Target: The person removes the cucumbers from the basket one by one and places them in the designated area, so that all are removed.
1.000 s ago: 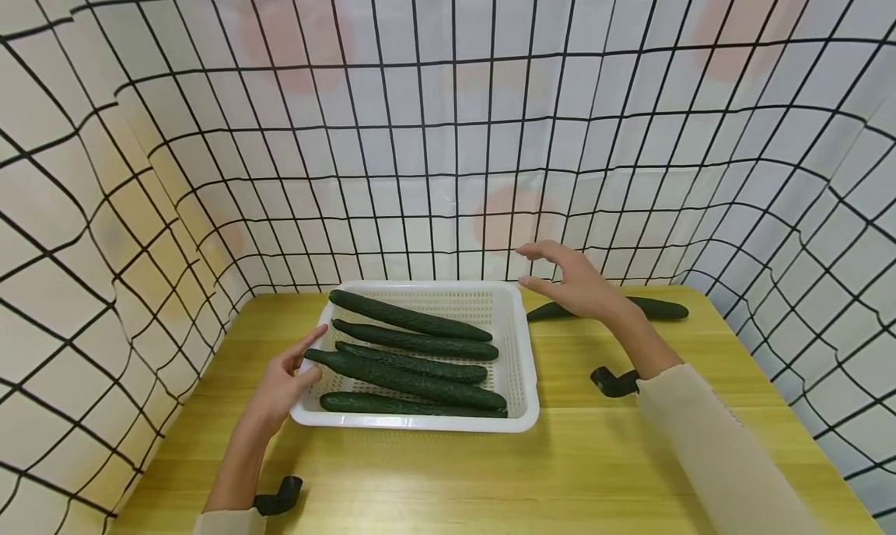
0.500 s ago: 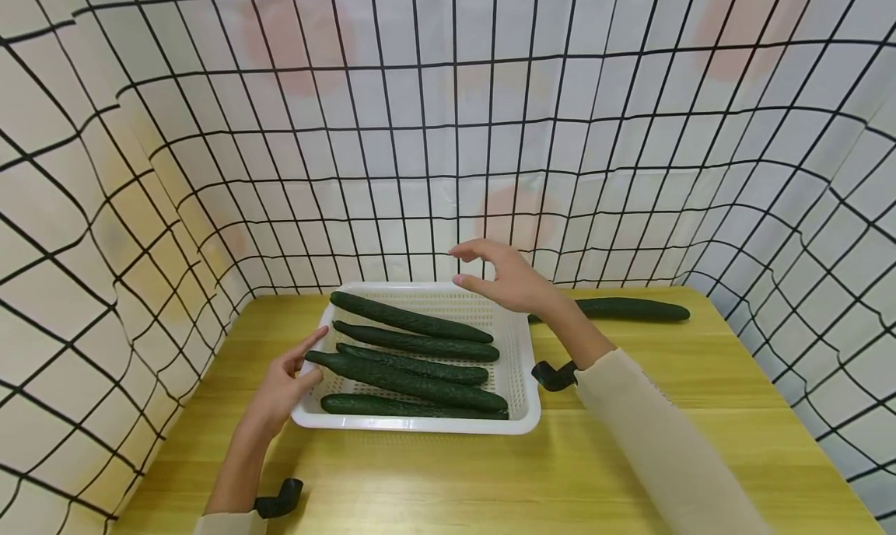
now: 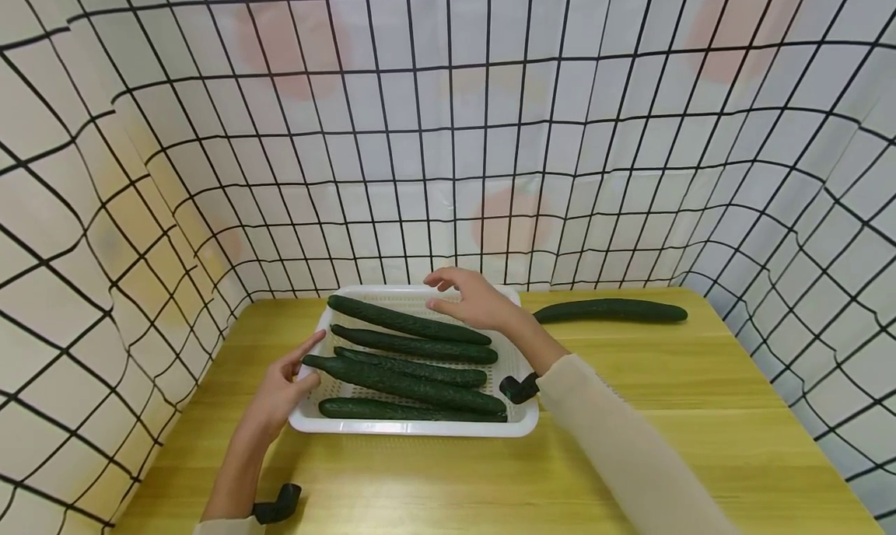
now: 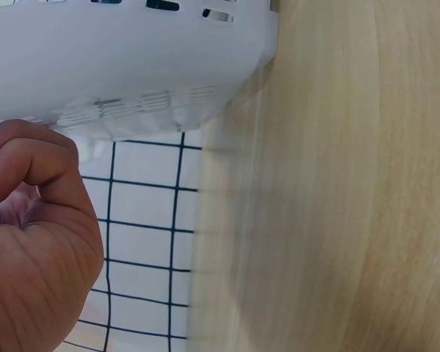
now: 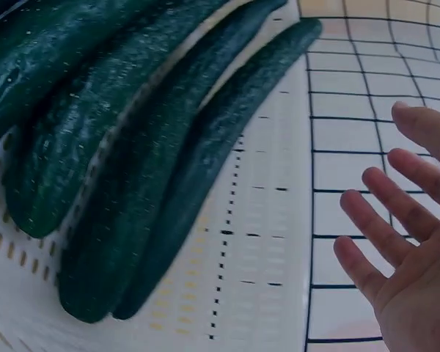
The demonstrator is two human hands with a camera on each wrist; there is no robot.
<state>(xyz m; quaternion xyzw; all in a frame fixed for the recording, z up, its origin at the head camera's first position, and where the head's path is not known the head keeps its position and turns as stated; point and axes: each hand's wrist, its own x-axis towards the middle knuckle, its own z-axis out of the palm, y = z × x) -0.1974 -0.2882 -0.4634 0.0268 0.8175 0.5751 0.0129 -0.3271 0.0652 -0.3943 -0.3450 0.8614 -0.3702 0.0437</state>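
A white plastic basket (image 3: 413,427) stands on the wooden table, holding several dark green cucumbers (image 3: 409,344) laid roughly side by side. At its left end my left hand (image 3: 276,391) grips the rim, thumb on the near side and index finger stretched farther back. Curled fingers (image 4: 37,150) show against the basket's side wall in the left wrist view. My right hand (image 3: 469,298) hovers over the back of the basket, close to the rearmost cucumber (image 5: 227,139). Its fingers are spread and hold nothing in the right wrist view.
Another cucumber (image 3: 612,310) lies on the table (image 3: 665,395) to the right of the basket, near the back edge. Black wire mesh (image 3: 455,177) over a white sheet rises behind and on both sides.
My right hand has moved left from above the lone cucumber to over the basket, and dropped lower. The left hand and the cucumbers stay in place.
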